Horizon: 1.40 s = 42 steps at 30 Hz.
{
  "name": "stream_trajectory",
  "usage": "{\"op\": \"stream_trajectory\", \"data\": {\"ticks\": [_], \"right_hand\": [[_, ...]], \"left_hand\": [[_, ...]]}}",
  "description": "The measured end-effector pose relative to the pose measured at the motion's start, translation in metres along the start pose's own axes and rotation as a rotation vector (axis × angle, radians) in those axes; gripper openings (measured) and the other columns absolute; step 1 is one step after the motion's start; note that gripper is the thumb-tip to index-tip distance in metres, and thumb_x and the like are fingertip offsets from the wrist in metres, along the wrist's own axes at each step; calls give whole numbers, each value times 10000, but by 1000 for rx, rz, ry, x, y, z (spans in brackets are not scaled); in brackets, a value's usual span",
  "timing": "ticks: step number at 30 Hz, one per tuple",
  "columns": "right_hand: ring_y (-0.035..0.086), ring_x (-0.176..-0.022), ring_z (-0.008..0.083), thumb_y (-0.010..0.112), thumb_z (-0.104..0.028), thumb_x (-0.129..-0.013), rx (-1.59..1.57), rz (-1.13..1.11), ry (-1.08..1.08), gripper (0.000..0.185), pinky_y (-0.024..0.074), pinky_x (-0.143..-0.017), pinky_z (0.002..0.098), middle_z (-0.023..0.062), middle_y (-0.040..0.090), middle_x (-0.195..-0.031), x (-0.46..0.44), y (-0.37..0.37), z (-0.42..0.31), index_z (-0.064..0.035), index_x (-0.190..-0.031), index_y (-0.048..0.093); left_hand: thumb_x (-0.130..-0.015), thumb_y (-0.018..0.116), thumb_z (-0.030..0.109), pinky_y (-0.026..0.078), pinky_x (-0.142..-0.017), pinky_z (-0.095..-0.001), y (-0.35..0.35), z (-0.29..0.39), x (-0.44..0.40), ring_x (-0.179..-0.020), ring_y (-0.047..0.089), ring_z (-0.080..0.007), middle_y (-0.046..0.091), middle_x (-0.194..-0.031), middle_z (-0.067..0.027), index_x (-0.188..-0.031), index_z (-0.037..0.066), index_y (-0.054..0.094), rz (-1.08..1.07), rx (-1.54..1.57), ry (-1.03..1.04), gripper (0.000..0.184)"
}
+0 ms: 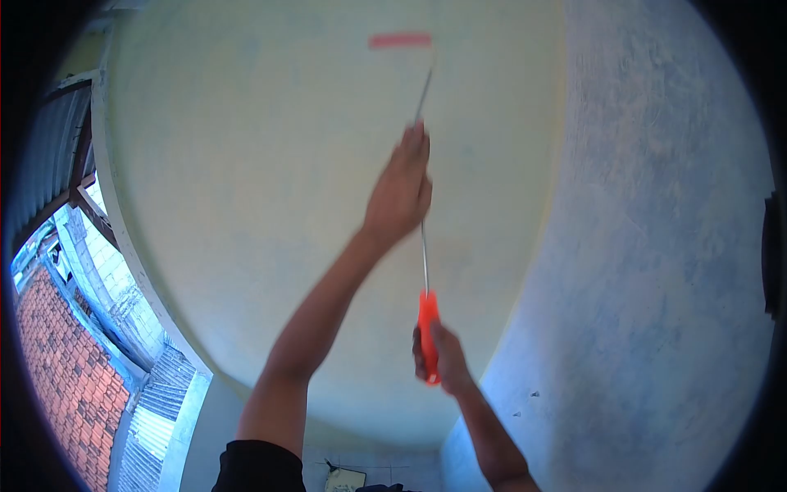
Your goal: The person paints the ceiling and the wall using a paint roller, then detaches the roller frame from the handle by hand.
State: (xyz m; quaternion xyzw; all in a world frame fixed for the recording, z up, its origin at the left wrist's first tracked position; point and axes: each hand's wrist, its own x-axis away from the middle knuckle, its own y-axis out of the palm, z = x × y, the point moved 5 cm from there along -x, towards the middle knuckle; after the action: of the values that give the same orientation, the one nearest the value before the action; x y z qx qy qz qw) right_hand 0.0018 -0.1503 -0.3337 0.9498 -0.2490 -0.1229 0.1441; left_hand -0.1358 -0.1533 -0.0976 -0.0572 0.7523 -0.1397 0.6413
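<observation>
A paint roller with a red sleeve (400, 39) is up against the pale yellow-green wall (246, 164), slightly blurred. Its thin metal rod (425, 261) runs down to an orange handle (429, 336). My right hand (441, 357) is wrapped round that handle. Higher up, my left hand (400, 184) lies over the rod, its fingers pointing up and close together; the rod passes behind or under the palm, and the exact hold is hidden.
A bluish, patchy wall (648, 246) stands on the right. At the left is an opening edge (135, 271), with tiled roof (70, 361) and corrugated sheets (156, 426) outside. A yellowish container (344, 480) sits on the floor at the bottom.
</observation>
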Motion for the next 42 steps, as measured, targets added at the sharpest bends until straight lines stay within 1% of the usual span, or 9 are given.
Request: {"op": "stream_trajectory", "data": {"ticks": [5,9,15,20,22,23,25,37,42], "right_hand": [[470,-418,152,417,-545,-1034,41,-180,-196,523,440,-415,313,36,476,-590,-36,61,-142,-38,-1122,508],[473,-420,171,416,-517,-1039,-91,-278,-314,506,459,-433,333,46,456,-570,-34,71,-123,-31,-1153,500],[450,-505,202,500,-516,-989,-617,-295,149,473,373,-489,363,77,498,-636,54,14,108,-58,-1103,538],[449,-452,173,539,-589,-967,-521,-182,319,523,399,-475,336,53,490,-605,163,-40,266,-67,-997,531],[419,-353,129,553,-741,-887,-567,480,440,601,339,-331,282,9,472,-509,182,-57,309,-164,-722,517],[419,-353,129,553,-741,-887,-560,483,445,601,339,-331,282,9,472,-509,183,-61,310,-164,-722,517],[447,-432,168,529,-625,-962,-387,-121,332,561,383,-442,326,51,490,-601,166,-26,267,-64,-977,535],[399,-387,128,433,-612,-1018,-196,-255,9,544,328,-377,280,25,462,-568,-38,81,-55,-77,-960,511],[385,-429,134,412,-549,-1039,-315,-348,50,453,322,-405,278,44,466,-618,-37,91,5,-113,-1094,523]], "left_hand": [[-919,451,6,309,-1199,-413,-48,-41,-135,-1479,304,-377,368,-1545,-281,-1408,-109,456,173,92,108,502],[-914,492,18,324,-1190,-395,-57,-46,-135,-1465,342,-362,405,-1526,-273,-1407,-87,473,177,183,80,504],[-909,489,-43,248,-1223,-442,-10,9,78,-1493,289,-365,371,-1571,-226,-1492,-62,387,-14,244,-113,591],[-908,513,-6,312,-1186,-502,28,81,267,-1449,335,-447,345,-1555,-290,-1414,-140,431,-279,314,-297,529],[-907,499,-14,312,-1187,-502,29,90,284,-1452,330,-445,344,-1555,-290,-1416,-143,424,-320,343,-354,531],[-903,488,-26,313,-1187,-501,25,91,285,-1452,329,-445,344,-1555,-289,-1420,-143,417,-321,354,-368,535],[-909,476,-39,295,-1196,-498,15,78,263,-1458,314,-451,337,-1557,-295,-1422,-146,415,-280,348,-351,528],[-871,446,-38,292,-1200,-506,-64,-52,-67,-1446,305,-471,403,-1508,-297,-1362,-134,455,174,159,27,500],[-838,458,-46,315,-1190,-503,-73,-54,-30,-1434,317,-478,408,-1501,-296,-1365,-114,456,121,62,-21,531]]}}
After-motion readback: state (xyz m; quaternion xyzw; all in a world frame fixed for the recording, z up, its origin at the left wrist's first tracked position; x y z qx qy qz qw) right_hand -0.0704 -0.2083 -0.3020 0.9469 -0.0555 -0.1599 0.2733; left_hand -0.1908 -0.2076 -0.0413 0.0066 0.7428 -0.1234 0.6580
